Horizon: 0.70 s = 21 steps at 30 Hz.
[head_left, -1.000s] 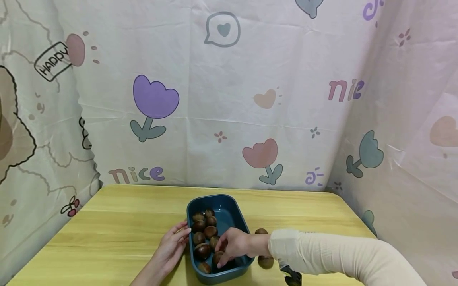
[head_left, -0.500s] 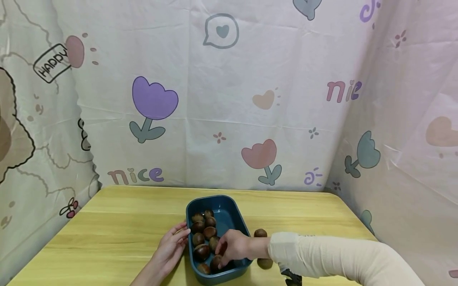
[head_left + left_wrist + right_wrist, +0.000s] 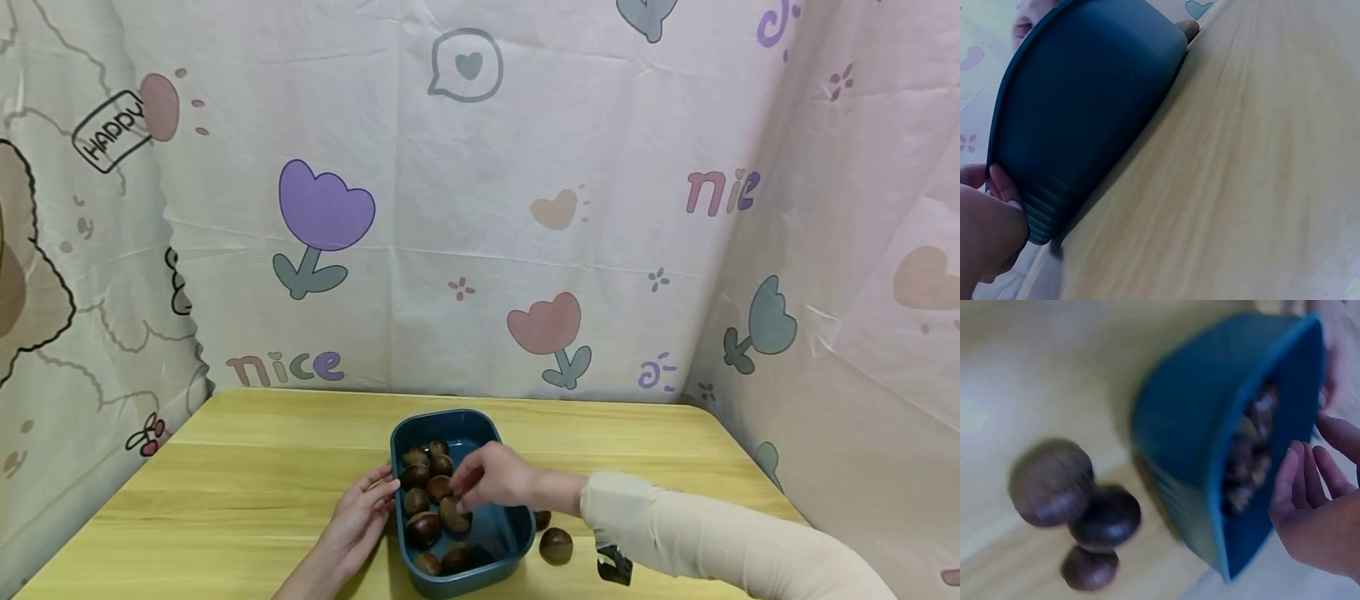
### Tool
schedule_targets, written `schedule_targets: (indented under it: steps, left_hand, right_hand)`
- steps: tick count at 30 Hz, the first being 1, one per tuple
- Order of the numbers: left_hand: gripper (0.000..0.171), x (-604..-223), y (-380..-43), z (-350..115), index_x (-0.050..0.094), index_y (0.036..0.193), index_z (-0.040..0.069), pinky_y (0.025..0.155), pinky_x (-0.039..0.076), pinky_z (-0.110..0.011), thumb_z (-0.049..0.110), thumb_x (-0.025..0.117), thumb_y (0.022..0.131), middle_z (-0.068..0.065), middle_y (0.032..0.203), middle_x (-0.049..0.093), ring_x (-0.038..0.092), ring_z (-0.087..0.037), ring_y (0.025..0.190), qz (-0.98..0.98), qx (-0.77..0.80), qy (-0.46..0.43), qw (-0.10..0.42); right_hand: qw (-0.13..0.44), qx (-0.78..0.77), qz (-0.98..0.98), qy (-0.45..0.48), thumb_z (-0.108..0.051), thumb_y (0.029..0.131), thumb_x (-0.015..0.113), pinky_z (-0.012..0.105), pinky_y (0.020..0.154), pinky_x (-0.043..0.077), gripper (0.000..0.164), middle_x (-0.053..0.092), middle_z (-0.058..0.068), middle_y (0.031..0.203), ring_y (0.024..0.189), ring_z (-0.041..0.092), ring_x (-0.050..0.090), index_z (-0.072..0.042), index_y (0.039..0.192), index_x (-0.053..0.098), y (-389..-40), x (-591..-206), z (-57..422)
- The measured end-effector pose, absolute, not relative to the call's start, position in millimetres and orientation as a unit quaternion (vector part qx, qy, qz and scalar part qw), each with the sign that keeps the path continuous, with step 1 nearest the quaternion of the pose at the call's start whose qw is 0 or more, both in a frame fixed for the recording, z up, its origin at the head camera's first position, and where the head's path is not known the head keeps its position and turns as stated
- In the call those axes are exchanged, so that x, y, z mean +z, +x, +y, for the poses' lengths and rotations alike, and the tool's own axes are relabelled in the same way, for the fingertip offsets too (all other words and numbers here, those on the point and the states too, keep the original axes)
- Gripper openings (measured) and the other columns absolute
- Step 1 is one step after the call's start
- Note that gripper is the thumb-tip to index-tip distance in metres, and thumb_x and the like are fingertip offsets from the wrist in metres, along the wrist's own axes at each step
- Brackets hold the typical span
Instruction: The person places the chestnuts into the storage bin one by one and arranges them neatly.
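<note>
A deep blue rectangular container stands on the table, with several brown chestnuts along its left side. My left hand holds its left wall, the thumb at the rim and the other fingers against the outside. In the left wrist view, the dark outer wall fills the upper left beside that hand. My right hand is over the container with fingers loosely bent, the thumb tip right at one chestnut. In the right wrist view, nothing shows between the fingers of the right hand.
Right of the container, three loose chestnuts lie close together on the wooden table; the forearm partly covers them in the head view. A printed cloth hangs behind the table and along both sides.
My right hand has moved up and away from the chestnut near the container's front, which now lies there uncovered. The left hand has stayed at the rim.
</note>
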<state>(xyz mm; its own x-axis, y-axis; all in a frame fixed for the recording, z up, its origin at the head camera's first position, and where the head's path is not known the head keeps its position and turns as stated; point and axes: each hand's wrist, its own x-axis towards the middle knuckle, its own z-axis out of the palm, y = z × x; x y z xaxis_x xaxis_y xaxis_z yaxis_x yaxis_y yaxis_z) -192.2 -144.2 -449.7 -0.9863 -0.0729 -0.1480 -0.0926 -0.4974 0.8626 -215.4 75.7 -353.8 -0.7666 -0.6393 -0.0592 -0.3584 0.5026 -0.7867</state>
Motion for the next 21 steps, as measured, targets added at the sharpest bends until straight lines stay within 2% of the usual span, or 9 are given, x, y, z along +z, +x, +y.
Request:
schedule_targets:
  steps: [7, 12, 16, 21]
  left_hand:
    - [0.023, -449.2, -192.3, -144.1, 0.046, 0.117, -0.003, 0.075, 0.044, -0.023, -0.002, 0.052, 0.095, -0.006, 0.102, 0.052, 0.053, -0.011, 0.083, 0.500, 0.862, -0.082, 0.009]
    - [0.024, -449.2, -192.0, -143.9, 0.046, 0.118, -0.003, 0.075, 0.045, -0.023, -0.003, 0.052, 0.095, -0.005, 0.100, 0.051, 0.053, -0.011, 0.083, 0.502, 0.861, -0.084, 0.009]
    - [0.024, -448.6, -192.3, -143.9, 0.046, 0.117, -0.003, 0.075, 0.045, -0.023, -0.003, 0.052, 0.094, -0.004, 0.100, 0.052, 0.053, -0.011, 0.084, 0.504, 0.859, -0.086, 0.009]
    - [0.023, -448.0, -192.6, -142.8, 0.047, 0.116, -0.002, 0.075, 0.045, -0.023, -0.003, 0.052, 0.094, -0.004, 0.099, 0.051, 0.052, -0.011, 0.082, 0.507, 0.857, -0.087, 0.010]
  right_hand:
    - [0.081, -0.411, 0.860, -0.291, -0.003, 0.082, 0.074, 0.026, 0.073, 0.053, 0.020, 0.070, 0.007, 0.094, 0.083, 0.014, 0.063, 0.000, 0.102, 0.070, -232.3, -344.5, 101.1]
    - [0.041, -0.425, 0.870, -0.247, -0.001, 0.082, 0.073, 0.029, 0.074, 0.052, 0.020, 0.069, 0.008, 0.091, 0.081, 0.015, 0.062, 0.002, 0.101, 0.070, -243.3, -356.5, 128.2]
    - [0.044, -0.431, 0.871, -0.230, 0.003, 0.081, 0.072, 0.032, 0.074, 0.052, 0.020, 0.068, 0.016, 0.094, 0.083, 0.018, 0.062, 0.006, 0.101, 0.068, -248.8, -372.6, 152.1]
    - [0.085, -0.438, 0.868, -0.217, 0.008, 0.080, 0.069, 0.035, 0.075, 0.052, 0.026, 0.066, 0.020, 0.099, 0.089, 0.025, 0.062, 0.011, 0.105, 0.065, -250.2, -396.0, 178.2]
